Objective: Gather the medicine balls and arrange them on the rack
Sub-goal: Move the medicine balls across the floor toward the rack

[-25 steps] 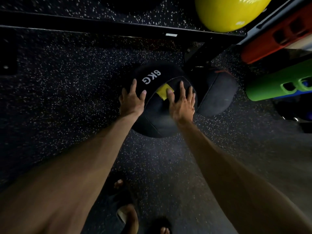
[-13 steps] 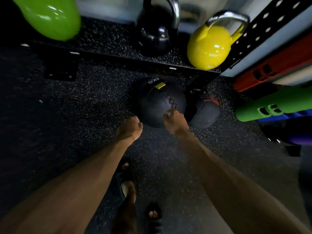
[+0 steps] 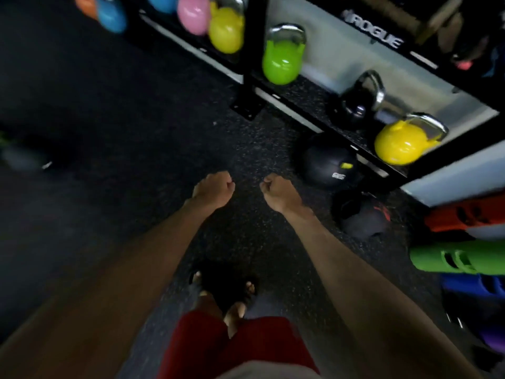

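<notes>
Medicine balls on the floor (image 3: 142, 127) number two: the black ball (image 3: 326, 161) with a yellow patch just beside the rack's (image 3: 311, 99) lowest shelf, the red-marked ball (image 3: 360, 216) next to it. My left hand (image 3: 214, 188) and right hand (image 3: 278, 193) hover apart from both, fingers (image 3: 229, 184) curled in, holding nothing. That shelf carries three: green kettlebell (image 3: 281, 60), black kettlebell (image 3: 354, 108), yellow kettlebell (image 3: 399, 144).

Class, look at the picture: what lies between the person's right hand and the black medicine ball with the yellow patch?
Only bare speckled floor. The head view shows the right hand apart from the black medicine ball, holding nothing.
</notes>
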`<state>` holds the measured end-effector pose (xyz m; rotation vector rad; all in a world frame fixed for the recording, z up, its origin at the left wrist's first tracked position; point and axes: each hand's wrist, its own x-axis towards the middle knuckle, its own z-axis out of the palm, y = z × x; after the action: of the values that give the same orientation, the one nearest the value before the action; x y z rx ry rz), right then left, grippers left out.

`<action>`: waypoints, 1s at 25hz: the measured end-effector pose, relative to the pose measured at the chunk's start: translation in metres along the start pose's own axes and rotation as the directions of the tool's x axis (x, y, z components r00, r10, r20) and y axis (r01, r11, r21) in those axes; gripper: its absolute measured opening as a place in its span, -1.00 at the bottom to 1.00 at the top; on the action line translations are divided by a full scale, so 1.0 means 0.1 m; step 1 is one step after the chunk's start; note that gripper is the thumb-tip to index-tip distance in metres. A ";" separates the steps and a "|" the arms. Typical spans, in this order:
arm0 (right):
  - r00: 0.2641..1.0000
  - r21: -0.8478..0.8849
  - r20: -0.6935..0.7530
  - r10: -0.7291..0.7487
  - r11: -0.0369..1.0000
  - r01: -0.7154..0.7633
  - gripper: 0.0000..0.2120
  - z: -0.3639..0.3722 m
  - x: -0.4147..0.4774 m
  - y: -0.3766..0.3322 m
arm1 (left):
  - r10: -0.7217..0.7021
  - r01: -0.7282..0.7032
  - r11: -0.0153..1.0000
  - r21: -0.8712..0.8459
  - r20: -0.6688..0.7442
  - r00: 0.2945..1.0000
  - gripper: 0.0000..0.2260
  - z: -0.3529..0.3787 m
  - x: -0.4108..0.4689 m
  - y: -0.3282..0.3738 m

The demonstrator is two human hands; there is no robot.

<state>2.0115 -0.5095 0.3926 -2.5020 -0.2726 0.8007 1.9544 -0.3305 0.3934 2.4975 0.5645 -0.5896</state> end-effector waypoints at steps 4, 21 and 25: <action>0.966 -0.133 0.147 -0.214 0.963 0.234 -0.70 0.70 -0.58 -1.00 | -0.187 0.162 0.975 -0.154 -0.164 0.969 -0.71 -0.23 -1.15 -1.11; 0.381 -0.222 0.726 -0.572 0.329 0.918 -0.70 4.87 -5.35 -3.03 | -0.917 0.505 0.378 -0.775 -0.239 0.319 -0.71 1.51 -7.16 -4.53; 0.188 -0.152 0.832 -0.522 0.113 0.982 -0.68 5.55 -6.36 -2.95 | -0.977 0.528 0.215 -0.821 -0.170 0.132 -0.68 2.27 -8.15 -4.66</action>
<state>1.1598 -0.2460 0.4640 -1.8211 -2.4562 1.0030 0.9908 -0.3126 0.4528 1.4089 2.1810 0.3041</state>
